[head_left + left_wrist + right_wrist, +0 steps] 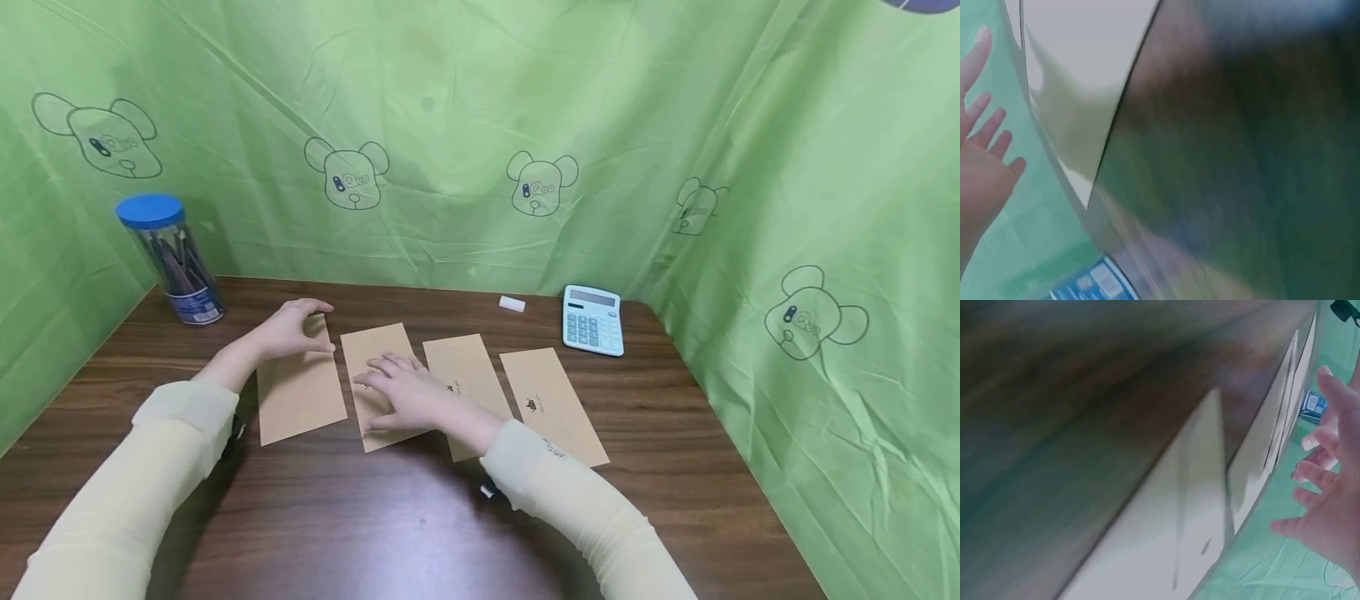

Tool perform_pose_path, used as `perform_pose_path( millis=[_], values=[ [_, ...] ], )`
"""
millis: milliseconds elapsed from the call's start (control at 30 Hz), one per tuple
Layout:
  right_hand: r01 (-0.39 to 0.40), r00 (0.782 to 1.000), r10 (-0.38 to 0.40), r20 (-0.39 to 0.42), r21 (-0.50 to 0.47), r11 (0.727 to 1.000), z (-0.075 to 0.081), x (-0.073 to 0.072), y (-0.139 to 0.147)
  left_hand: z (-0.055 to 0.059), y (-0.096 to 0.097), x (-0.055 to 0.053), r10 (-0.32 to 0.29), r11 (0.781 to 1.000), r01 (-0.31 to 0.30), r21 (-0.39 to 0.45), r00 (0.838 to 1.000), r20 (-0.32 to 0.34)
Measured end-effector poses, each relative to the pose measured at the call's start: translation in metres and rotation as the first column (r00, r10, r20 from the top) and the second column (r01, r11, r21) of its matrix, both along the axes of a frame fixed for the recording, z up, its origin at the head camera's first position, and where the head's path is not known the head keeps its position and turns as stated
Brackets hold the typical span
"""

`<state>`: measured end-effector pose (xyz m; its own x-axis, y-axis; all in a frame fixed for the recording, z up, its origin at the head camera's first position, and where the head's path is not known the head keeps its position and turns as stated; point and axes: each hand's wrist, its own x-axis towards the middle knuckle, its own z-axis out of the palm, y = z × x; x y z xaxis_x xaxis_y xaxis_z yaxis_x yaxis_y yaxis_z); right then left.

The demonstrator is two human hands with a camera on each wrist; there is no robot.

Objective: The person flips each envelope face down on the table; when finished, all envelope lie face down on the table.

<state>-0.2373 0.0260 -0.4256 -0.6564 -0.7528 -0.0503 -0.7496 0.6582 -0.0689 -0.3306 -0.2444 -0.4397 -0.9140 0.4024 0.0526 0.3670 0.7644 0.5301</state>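
Several brown paper envelopes lie in a row on the wooden table. My left hand is over the far end of the leftmost envelope, thumb and fingers spread apart; the left wrist view shows this hand beside the pale sheet. Over the second envelope is my right hand, its fingers loosely spread and gripping nothing. My right forearm partly covers the third envelope. Furthest right, the fourth envelope bears a small dark crown print. Whether either hand touches the paper I cannot tell.
A clear jar of dark pencils with a blue lid stands at the back left. Toward the back right lie a white eraser and a light blue calculator. A green curtain hangs behind and beside the table.
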Motion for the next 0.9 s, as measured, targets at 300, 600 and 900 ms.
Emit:
perform_pose_path(
  millis=[300, 600, 900],
  values=[
    [0.040, 0.999, -0.041, -0.012, -0.016, 0.999, -0.007, 0.007, 0.042, -0.009, 0.023, 0.010, -0.047, 0.999, 0.047, 0.004, 0.999, 0.012],
    [0.080, 0.997, -0.080, 0.000, 0.020, 0.997, -0.013, 0.018, 0.063, -0.012, 0.034, 0.017, -0.082, 0.996, 0.079, -0.051, 0.995, -0.053],
    [0.084, 0.996, -0.083, -0.042, 0.028, 0.996, -0.019, 0.019, 0.063, -0.018, 0.034, 0.015, -0.108, 0.994, 0.109, 0.011, 0.994, -0.033]
  ],
)
